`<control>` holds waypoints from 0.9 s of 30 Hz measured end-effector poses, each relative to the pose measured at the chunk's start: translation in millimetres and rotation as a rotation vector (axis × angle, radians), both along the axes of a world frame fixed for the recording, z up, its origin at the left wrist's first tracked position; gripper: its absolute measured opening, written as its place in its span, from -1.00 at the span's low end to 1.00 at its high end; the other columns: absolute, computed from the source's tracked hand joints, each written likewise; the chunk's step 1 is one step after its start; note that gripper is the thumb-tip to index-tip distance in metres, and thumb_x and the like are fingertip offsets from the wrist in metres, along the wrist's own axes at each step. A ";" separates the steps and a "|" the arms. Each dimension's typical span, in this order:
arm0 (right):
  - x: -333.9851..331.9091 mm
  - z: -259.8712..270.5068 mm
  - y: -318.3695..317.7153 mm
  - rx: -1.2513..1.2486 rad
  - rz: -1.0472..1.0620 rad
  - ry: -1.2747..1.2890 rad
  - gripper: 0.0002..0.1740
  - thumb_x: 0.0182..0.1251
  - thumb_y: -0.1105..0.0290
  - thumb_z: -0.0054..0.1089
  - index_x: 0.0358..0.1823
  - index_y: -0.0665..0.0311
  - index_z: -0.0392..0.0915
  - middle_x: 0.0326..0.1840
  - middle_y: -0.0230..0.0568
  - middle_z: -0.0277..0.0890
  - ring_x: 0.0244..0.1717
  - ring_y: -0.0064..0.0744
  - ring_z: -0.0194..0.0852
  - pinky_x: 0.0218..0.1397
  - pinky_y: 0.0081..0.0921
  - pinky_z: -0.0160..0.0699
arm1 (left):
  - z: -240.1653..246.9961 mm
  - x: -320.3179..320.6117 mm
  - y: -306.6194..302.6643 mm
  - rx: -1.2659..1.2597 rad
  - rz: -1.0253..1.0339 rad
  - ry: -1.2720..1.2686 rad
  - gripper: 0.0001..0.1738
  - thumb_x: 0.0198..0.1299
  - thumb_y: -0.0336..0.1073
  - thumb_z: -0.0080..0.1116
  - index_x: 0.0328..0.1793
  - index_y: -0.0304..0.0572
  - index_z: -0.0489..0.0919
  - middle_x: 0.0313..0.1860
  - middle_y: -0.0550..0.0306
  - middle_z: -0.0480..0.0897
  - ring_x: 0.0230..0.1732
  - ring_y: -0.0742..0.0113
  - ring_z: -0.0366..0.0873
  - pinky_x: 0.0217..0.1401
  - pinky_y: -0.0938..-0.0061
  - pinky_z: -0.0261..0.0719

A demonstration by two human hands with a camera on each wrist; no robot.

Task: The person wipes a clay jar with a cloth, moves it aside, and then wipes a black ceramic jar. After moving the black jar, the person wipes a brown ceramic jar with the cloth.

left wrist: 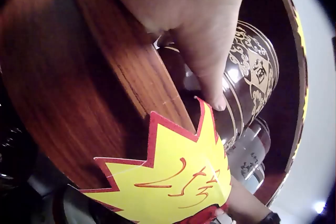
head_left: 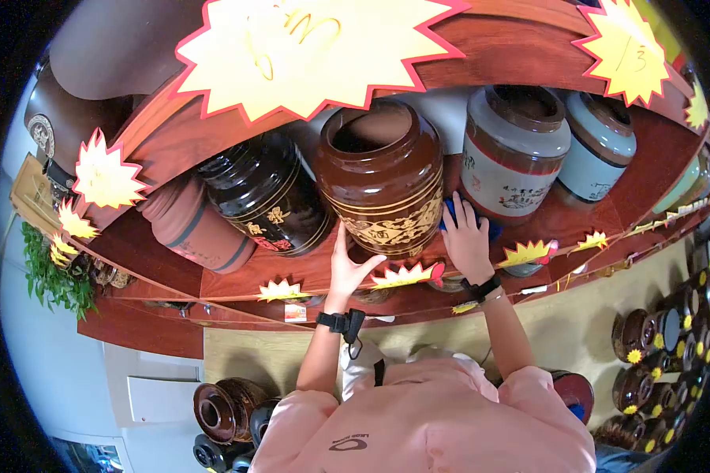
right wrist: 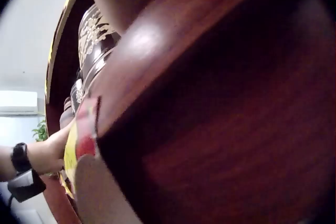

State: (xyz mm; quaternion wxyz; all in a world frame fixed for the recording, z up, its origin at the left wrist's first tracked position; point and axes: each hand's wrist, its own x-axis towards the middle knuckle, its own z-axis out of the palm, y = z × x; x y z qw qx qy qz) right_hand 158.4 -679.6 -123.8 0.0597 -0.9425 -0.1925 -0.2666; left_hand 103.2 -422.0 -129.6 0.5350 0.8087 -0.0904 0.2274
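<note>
A brown glazed jar [head_left: 383,177] with gold patterns stands on the red-brown wooden shelf [head_left: 237,277]. My left hand [head_left: 347,268] is at the jar's lower left side, thumb spread away from the fingers; in the left wrist view that hand [left wrist: 194,29] is in front of the patterned jar [left wrist: 252,71]. To the jar's right, my right hand [head_left: 467,240] rests with extended fingers on a dark blue cloth [head_left: 493,229]. A yellow starburst tag [head_left: 406,276] stands on the shelf edge between the hands. The right wrist view hides the right fingers.
A black jar [head_left: 268,197] and a reddish jar [head_left: 193,225] stand left; a grey-white jar [head_left: 513,158] and a pale blue jar [head_left: 599,150] stand right. Large price tags [head_left: 315,55] hang above. More jars [head_left: 229,410] stand on the floor.
</note>
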 end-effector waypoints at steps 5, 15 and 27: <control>6.7 -11.9 2.9 -0.204 -0.072 -0.040 -0.49 0.23 0.33 0.10 0.25 0.18 0.44 0.37 -0.08 0.31 0.35 -0.15 0.23 0.12 0.04 0.37 | 0.4 0.0 0.0 -0.035 -0.016 0.027 0.24 -0.13 -0.27 0.58 0.57 -0.37 -0.05 0.28 -0.24 0.46 0.27 0.08 0.48 0.35 0.27 0.42; -5.0 2.2 -20.3 0.133 0.090 0.124 -0.51 0.12 0.57 0.16 0.16 0.25 0.48 0.21 -0.10 0.45 0.26 -0.07 0.32 0.18 -0.10 0.45 | 3.6 -1.6 -0.4 -0.065 -0.034 0.037 0.25 -0.15 -0.25 0.59 0.57 -0.36 -0.06 0.29 -0.23 0.45 0.27 0.06 0.47 0.36 0.24 0.41; -32.1 215.1 30.9 0.818 0.389 -0.206 -0.49 0.19 0.67 0.12 0.22 0.33 0.43 0.17 -0.02 0.49 0.23 -0.09 0.41 0.33 -0.34 0.32 | -1.0 -6.1 1.0 0.052 0.044 0.011 0.24 -0.11 -0.09 0.54 0.51 -0.56 -0.04 0.42 -0.48 0.21 0.45 -0.24 0.21 0.46 0.16 0.23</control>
